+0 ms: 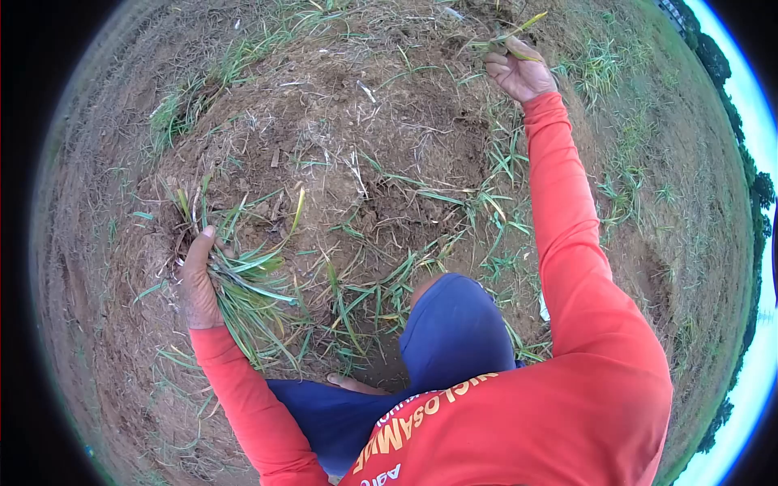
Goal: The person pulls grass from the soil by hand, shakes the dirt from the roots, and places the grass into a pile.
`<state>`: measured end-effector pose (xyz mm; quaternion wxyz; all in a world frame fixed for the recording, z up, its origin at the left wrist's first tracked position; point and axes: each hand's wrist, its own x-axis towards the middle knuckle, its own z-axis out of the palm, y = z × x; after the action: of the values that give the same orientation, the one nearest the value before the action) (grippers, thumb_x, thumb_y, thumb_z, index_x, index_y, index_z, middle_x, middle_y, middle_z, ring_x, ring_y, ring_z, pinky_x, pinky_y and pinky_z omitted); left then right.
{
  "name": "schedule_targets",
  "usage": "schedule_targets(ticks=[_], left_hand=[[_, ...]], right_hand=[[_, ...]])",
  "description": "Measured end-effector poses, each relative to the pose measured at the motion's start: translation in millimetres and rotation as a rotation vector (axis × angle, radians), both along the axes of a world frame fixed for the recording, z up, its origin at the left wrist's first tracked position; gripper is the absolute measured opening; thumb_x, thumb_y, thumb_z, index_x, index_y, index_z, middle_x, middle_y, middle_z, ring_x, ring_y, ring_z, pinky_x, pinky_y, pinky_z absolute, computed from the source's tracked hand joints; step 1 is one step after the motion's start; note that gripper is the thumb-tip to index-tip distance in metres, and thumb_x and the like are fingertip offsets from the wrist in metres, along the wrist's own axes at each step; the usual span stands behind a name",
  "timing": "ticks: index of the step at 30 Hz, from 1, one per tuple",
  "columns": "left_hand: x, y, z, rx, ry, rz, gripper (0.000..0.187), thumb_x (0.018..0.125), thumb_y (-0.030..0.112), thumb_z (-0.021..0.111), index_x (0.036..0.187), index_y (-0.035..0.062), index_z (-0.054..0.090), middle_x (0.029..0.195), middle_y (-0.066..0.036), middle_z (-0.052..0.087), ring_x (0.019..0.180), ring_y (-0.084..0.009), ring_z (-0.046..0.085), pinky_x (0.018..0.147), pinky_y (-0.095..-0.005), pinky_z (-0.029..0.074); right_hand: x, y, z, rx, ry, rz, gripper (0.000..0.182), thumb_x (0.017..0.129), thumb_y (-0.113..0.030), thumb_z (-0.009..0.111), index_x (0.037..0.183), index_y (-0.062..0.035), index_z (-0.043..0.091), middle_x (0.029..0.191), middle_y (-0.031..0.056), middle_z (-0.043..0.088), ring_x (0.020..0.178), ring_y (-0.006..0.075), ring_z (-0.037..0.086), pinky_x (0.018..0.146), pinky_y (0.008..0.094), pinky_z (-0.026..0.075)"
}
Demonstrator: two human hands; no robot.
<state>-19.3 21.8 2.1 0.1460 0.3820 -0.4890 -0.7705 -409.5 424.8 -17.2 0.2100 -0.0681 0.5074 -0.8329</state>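
Observation:
My left hand (201,283), at the left, is closed around a thick bunch of grass (247,312). Long green blades fan out below and right of the thumb, and brownish roots show by the fingers. At the upper right my right hand (523,74) reaches far out, its fingers pinched on a small grass tuft (506,39) with a yellowing blade. Bare brown soil (316,134) lies between the two hands, with loose grass blades (397,283) strewn over it.
My bent knee (458,324) in blue cloth and a bare foot (356,384) are low in the middle. Growing grass clumps stand at the upper left (182,113) and right (620,190). Pale dry stalks (356,172) lie on the soil. Trees line the horizon at the far right.

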Motion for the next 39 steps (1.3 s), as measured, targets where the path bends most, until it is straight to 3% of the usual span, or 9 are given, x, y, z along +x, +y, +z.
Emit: schedule_targets(ticks=[4,15,18,20,22,26,30,37,39], left_hand=[[-1,0,-11,0.012,0.014,-0.022,0.018,0.094,0.023,0.075,0.091,0.009,0.065,0.073,-0.002,0.065,0.062,-0.013,0.065,0.052,-0.0264,0.053],[-29,38,-65,0.257,0.075,-0.264,0.022,0.093,0.028,0.078,0.1,0.0098,0.068,0.076,-0.005,0.071,0.063,-0.0148,0.068,0.058,-0.0285,0.058],[-39,66,-65,0.208,0.242,-0.275,0.045,0.092,0.034,0.081,0.126,0.0098,0.065,0.105,-0.004,0.072,0.09,-0.0132,0.068,0.079,-0.0317,0.058],[-41,77,-76,0.002,0.285,-0.167,0.057,0.091,0.035,0.083,0.135,0.0068,0.062,0.12,-0.004,0.069,0.101,-0.0136,0.065,0.088,-0.0336,0.056],[-51,106,-71,0.077,0.417,-0.109,0.062,0.09,0.039,0.082,0.135,0.0014,0.061,0.128,-0.008,0.065,0.108,-0.017,0.062,0.099,-0.0356,0.051],[-45,76,-81,0.504,0.284,-0.201,0.032,0.097,0.032,0.069,0.107,0.0012,0.066,0.096,-0.015,0.071,0.084,-0.0245,0.071,0.076,-0.0388,0.061],[-42,38,-84,0.299,0.146,-0.039,0.02,0.093,0.021,0.067,0.103,0.0036,0.066,0.093,-0.011,0.071,0.075,-0.0237,0.069,0.067,-0.038,0.06],[-5,17,-22,-0.034,0.088,0.019,0.018,0.093,0.022,0.071,0.101,0.0058,0.068,0.089,-0.008,0.072,0.069,-0.0198,0.068,0.06,-0.0347,0.058],[4,2,-22,-0.065,0.07,0.003,0.019,0.093,0.023,0.072,0.101,0.0062,0.067,0.088,-0.007,0.071,0.068,-0.0183,0.068,0.058,-0.033,0.057]], right_hand=[[-35,-4,-122,1.201,0.16,0.232,0.009,0.104,-0.016,0.056,0.1,-0.0087,0.06,0.074,-0.0027,0.051,0.056,0.015,0.045,0.053,0.0294,0.041],[96,-62,10,0.162,-0.027,0.515,0.006,0.105,-0.014,0.061,0.102,-0.0141,0.055,0.088,-0.0045,0.054,0.071,0.0089,0.05,0.059,0.0237,0.041],[138,-111,3,0.129,-0.092,0.409,0.005,0.105,-0.017,0.06,0.104,-0.0137,0.057,0.089,-0.0015,0.056,0.071,0.0099,0.051,0.059,0.0241,0.041],[178,-155,-2,0.616,0.234,0.525,0.008,0.104,-0.015,0.054,0.103,-0.0073,0.057,0.086,0.0063,0.058,0.073,0.0188,0.058,0.062,0.0335,0.046],[233,-188,-33,0.777,0.911,0.441,0.024,0.097,-0.016,0.051,0.108,0.0045,0.059,0.104,0.0313,0.067,0.1,0.0503,0.065,0.09,0.0527,0.05],[258,-180,-14,0.546,0.548,0.805,0.048,0.094,-0.019,0.061,0.137,0.0005,0.059,0.101,0.0181,0.073,0.089,0.0279,0.073,0.081,0.0389,0.058],[218,-126,-39,0.606,0.273,0.619,0.043,0.095,-0.024,0.064,0.132,-0.0027,0.067,0.101,0.0123,0.075,0.088,0.0201,0.072,0.08,0.0346,0.058],[4,39,-199,1.334,0.819,-0.574,0.033,0.091,-0.017,0.056,0.116,-0.0068,0.075,0.123,0.0201,0.069,0.124,0.0385,0.062,0.109,0.0435,0.048],[-23,61,-214,1.488,0.754,-0.502,0.034,0.09,-0.017,0.055,0.117,-0.0089,0.075,0.122,0.0203,0.07,0.122,0.0393,0.063,0.108,0.0444,0.049]])
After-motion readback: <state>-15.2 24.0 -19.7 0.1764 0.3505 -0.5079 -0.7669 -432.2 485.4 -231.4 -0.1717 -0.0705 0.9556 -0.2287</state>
